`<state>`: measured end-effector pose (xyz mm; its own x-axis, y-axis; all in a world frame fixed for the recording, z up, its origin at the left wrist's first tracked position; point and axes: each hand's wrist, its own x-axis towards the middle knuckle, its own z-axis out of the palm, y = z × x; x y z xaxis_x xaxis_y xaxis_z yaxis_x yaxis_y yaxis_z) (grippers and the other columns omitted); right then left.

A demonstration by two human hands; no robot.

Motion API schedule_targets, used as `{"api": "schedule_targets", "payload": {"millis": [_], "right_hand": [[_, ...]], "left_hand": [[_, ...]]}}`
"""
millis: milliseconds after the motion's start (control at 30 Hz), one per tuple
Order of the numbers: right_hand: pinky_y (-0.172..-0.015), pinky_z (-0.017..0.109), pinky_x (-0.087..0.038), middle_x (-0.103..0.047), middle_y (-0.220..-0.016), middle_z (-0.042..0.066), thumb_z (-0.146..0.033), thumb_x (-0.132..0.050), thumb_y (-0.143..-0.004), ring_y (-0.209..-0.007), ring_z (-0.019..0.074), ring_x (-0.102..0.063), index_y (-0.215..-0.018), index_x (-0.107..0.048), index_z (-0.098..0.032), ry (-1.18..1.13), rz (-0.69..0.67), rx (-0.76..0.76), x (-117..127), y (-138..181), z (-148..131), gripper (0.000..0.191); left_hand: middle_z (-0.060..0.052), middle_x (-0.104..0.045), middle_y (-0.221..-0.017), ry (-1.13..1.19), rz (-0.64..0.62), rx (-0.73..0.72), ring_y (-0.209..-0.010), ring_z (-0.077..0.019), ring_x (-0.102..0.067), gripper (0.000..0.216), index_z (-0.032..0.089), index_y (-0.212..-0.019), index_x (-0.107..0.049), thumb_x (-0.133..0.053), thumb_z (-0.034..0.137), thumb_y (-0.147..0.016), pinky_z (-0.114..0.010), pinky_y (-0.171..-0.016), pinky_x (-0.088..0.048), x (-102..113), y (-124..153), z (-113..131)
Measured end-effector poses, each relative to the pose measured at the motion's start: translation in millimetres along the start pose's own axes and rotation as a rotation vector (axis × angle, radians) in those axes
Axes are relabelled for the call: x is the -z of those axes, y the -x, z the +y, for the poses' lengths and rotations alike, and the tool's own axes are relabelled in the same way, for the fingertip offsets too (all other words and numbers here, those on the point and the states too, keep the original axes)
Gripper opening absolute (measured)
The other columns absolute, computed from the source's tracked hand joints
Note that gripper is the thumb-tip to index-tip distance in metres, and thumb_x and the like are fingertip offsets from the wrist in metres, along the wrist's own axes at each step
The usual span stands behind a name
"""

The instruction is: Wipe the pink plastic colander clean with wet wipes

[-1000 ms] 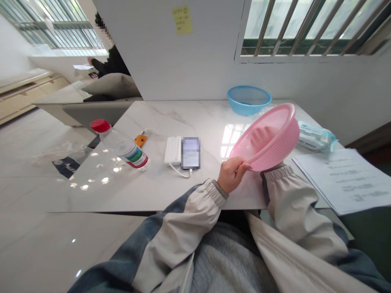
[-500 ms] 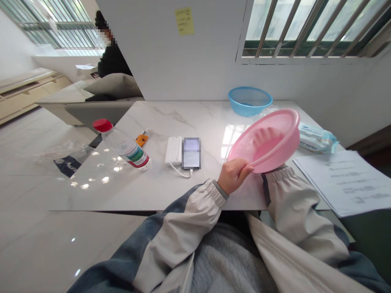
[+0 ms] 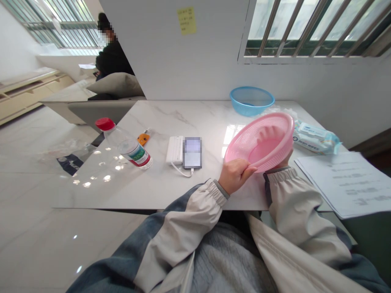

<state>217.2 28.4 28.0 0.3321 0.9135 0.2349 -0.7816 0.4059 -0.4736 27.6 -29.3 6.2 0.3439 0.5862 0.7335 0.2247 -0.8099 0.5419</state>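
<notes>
A pink plastic mesh colander (image 3: 259, 140) is held tilted above the right part of the white marble table (image 3: 91, 189). My left hand (image 3: 235, 176) grips its near rim, with the fingers curled over the edge. My right hand (image 3: 275, 144) is behind the colander, its fingers showing dimly through the mesh and its wrist below the far side. The colander hides most of that hand. A blue mesh basket (image 3: 252, 101) stands at the table's back edge, beyond the colander and apart from both hands.
A pack of wet wipes (image 3: 316, 139) and papers (image 3: 345, 183) lie to the right. A plastic bottle (image 3: 126, 146), orange item (image 3: 143, 139), white power bank (image 3: 174, 149) and blurred phone (image 3: 192, 152) lie left. A mirror at left reflects a seated person (image 3: 113, 57).
The colander has swung from a steep tilt to a flatter one, with its far rim lower and more of its inside showing. My hands still hold it.
</notes>
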Motion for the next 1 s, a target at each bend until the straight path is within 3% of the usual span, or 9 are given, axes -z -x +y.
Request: {"api": "schedule_targets", "payload": {"millis": [233,433,533,633,800,1000], "right_hand": [[-0.075,0.04,-0.056,-0.072,-0.104,0.008,-0.044,-0.053,-0.096,-0.096,0.0255,-0.063,-0.1,-0.07,-0.023,0.085,0.052,0.059,-1,-5,2,0.027],[-0.098,0.042,-0.058,-0.076,-0.113,0.007,-0.053,-0.059,-0.092,-0.109,0.0264,-0.067,-0.097,-0.073,-0.027,0.212,0.011,0.098,-8,1,3,0.03],[-0.121,0.047,-0.046,-0.077,-0.12,0.006,-0.053,-0.06,-0.093,-0.127,0.0299,-0.063,-0.099,-0.075,-0.03,0.284,-0.007,0.105,-10,5,1,0.028],[-0.134,0.052,-0.029,-0.073,-0.134,0.007,-0.056,-0.05,-0.097,-0.141,0.0328,-0.057,-0.107,-0.078,-0.028,0.386,-0.062,0.144,-7,6,1,0.04],[-0.132,0.063,-0.03,-0.066,-0.145,0.009,-0.064,-0.047,-0.096,-0.152,0.0352,-0.048,-0.128,-0.072,-0.024,0.564,-0.109,0.182,3,1,3,0.058],[-0.13,0.057,-0.035,-0.067,-0.145,0.009,-0.056,-0.042,-0.1,-0.148,0.0327,-0.053,-0.129,-0.071,-0.023,0.608,-0.097,0.26,-2,3,3,0.053]], "left_hand": [[-0.003,-0.061,-0.07,-0.039,-0.025,0.012,-0.067,-0.0146,-0.056,0.059,0.019,-0.079,-0.059,-0.031,0.06,-0.111,-0.028,-0.065,-0.044,0,-1,0],[-0.003,-0.059,-0.07,-0.076,-0.033,-0.022,-0.067,-0.015,-0.056,0.057,0.02,-0.077,-0.056,-0.032,0.057,-0.112,-0.028,-0.067,-0.043,-1,-2,-1],[-0.003,-0.059,-0.071,-0.11,-0.033,-0.03,-0.068,-0.0154,-0.056,0.056,0.02,-0.076,-0.055,-0.032,0.056,-0.113,-0.029,-0.067,-0.043,-1,-2,-3],[-0.003,-0.059,-0.071,-0.152,-0.051,-0.024,-0.068,-0.0163,-0.056,0.056,0.02,-0.076,-0.056,-0.034,0.057,-0.112,-0.03,-0.068,-0.042,-3,-2,-6],[-0.004,-0.059,-0.07,-0.186,-0.077,-0.018,-0.069,-0.0175,-0.057,0.059,0.02,-0.074,-0.057,-0.033,0.059,-0.111,-0.032,-0.069,-0.042,-4,-1,-8],[-0.004,-0.061,-0.071,-0.202,-0.092,-0.001,-0.07,-0.0178,-0.057,0.06,0.02,-0.075,-0.058,-0.032,0.06,-0.111,-0.032,-0.069,-0.043,-5,-3,-7]]}}
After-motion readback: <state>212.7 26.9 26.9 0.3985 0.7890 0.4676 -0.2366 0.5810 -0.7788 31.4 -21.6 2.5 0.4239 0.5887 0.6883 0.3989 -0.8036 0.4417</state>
